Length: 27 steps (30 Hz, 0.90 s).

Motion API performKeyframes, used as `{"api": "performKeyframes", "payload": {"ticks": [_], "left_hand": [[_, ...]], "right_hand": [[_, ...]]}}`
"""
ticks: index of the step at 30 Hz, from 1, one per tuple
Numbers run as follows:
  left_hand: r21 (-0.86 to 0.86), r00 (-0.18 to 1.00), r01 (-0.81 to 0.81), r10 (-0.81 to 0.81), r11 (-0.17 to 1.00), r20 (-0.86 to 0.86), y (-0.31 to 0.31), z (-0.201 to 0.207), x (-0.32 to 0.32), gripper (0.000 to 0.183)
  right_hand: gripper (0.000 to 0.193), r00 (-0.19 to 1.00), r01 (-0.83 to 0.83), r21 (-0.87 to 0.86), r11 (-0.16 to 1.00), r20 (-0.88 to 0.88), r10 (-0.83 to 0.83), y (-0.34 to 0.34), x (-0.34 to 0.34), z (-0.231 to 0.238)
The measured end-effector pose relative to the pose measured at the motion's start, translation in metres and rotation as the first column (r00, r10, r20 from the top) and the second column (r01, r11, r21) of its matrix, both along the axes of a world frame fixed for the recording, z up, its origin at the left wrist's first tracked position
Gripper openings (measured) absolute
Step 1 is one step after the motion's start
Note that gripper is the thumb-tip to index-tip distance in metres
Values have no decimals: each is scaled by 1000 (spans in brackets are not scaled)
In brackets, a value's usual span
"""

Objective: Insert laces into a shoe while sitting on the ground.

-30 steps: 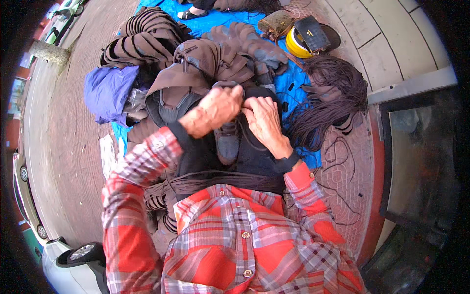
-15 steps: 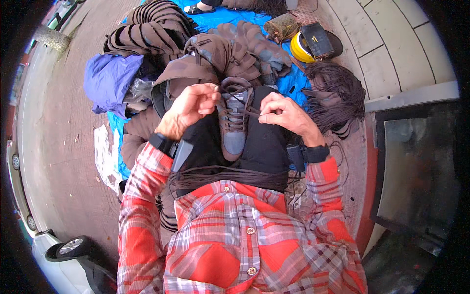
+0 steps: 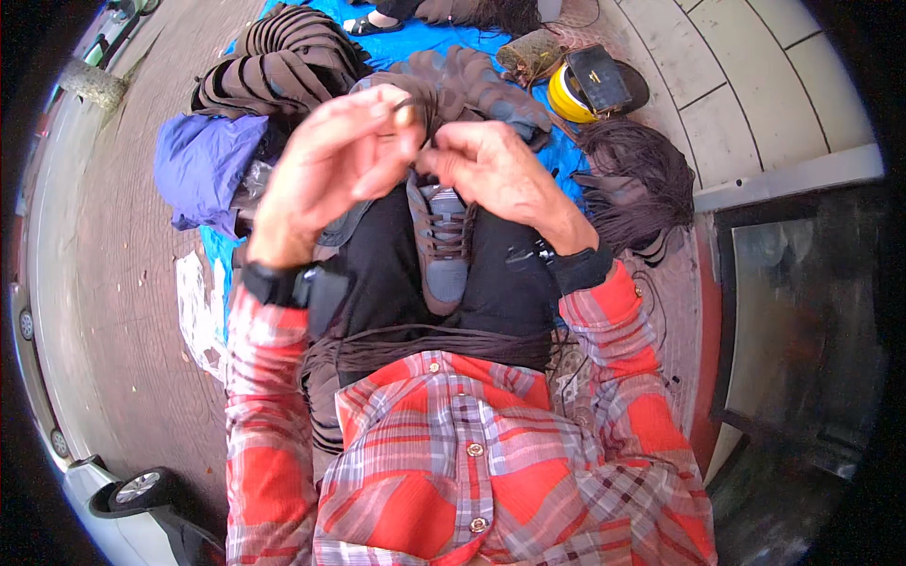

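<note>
A grey-and-brown shoe upper (image 3: 445, 250) with dark lacing across its front lies between my thighs, toe toward me. Both hands are raised over its far, ankle end and hide part of it. My left hand (image 3: 349, 160) is pinched on a dark shoelace (image 3: 424, 106), which loops beside the fingertips. Close by, my right hand (image 3: 505, 179) has its thumb and fingers pressed together at the lace; motion blurs the exact grip. A bundle of long brown laces (image 3: 429, 347) lies across my lap.
Stacked brown shoe uppers (image 3: 283, 61) lie on a blue tarp (image 3: 439, 40) ahead, with a purple cloth (image 3: 208, 170) at left. At right are a heap of dark laces (image 3: 642, 184) and a black box (image 3: 599, 77) on a yellow round container (image 3: 569, 94). Another person's foot (image 3: 373, 24) shows at the far edge.
Both hands have risen up and away from the shoe and come closer together, drawing the lace along. The shoe stays between my thighs.
</note>
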<state>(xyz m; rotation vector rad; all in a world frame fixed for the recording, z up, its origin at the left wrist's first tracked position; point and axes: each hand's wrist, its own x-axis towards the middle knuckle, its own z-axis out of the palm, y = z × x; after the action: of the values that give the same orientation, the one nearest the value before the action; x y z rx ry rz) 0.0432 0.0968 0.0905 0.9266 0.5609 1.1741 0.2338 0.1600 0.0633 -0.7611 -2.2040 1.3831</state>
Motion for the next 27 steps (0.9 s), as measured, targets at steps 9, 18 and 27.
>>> {"api": "performKeyframes", "payload": {"ticks": [9, 18, 27], "left_hand": [[520, -37, 149, 530, 841, -847, 36, -163, 59, 16], [201, 881, -234, 295, 951, -369, 10, -51, 46, 23], [702, 541, -297, 720, 647, -435, -11, -10, 49, 15]], "right_hand": [[24, 908, 390, -51, 919, -146, -393, -2, 41, 38], [15, 885, 270, -168, 948, -345, -314, -9, 38, 61], [19, 931, 260, 102, 960, -292, -221, -27, 17, 71]]}}
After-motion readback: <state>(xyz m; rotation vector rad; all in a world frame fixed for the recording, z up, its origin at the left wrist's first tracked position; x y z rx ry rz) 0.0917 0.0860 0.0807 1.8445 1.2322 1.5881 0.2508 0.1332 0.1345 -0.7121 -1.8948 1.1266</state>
